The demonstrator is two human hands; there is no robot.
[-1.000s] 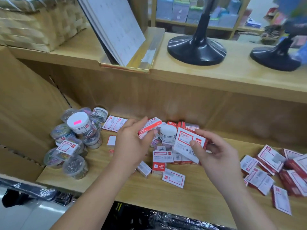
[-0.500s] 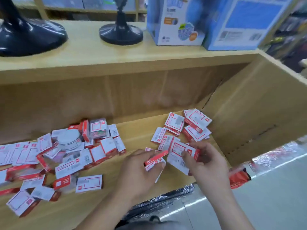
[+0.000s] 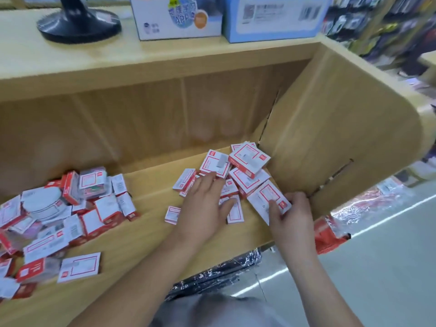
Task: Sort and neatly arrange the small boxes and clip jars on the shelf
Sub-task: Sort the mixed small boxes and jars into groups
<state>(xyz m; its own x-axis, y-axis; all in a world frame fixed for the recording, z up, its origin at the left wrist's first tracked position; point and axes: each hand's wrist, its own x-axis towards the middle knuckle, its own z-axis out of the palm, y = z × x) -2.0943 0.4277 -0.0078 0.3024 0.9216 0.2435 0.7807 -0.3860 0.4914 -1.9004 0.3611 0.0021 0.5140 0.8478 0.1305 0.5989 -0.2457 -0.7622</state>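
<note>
Small red-and-white boxes lie in two heaps on the wooden shelf (image 3: 146,234). The right heap (image 3: 246,165) sits in the corner by the side wall. My left hand (image 3: 204,210) rests flat with spread fingers on the small boxes at that heap's near edge. My right hand (image 3: 292,217) grips a larger red-and-white box (image 3: 267,198) with the thumb on top, holding it down at the heap's right side. The left heap (image 3: 70,223) is jumbled, and a white-lidded clip jar (image 3: 42,204) lies among its boxes.
The shelf's wooden side wall (image 3: 335,138) stands close to my right hand. On the upper board are a black stand base (image 3: 77,23) and two blue-and-white cartons (image 3: 179,18). Plastic-wrapped goods (image 3: 217,277) lie below the shelf edge.
My view swung right from the jar end to the shelf's right corner. Both hands carried their boxes to the right heap, and my left hand now lies flat on it.
</note>
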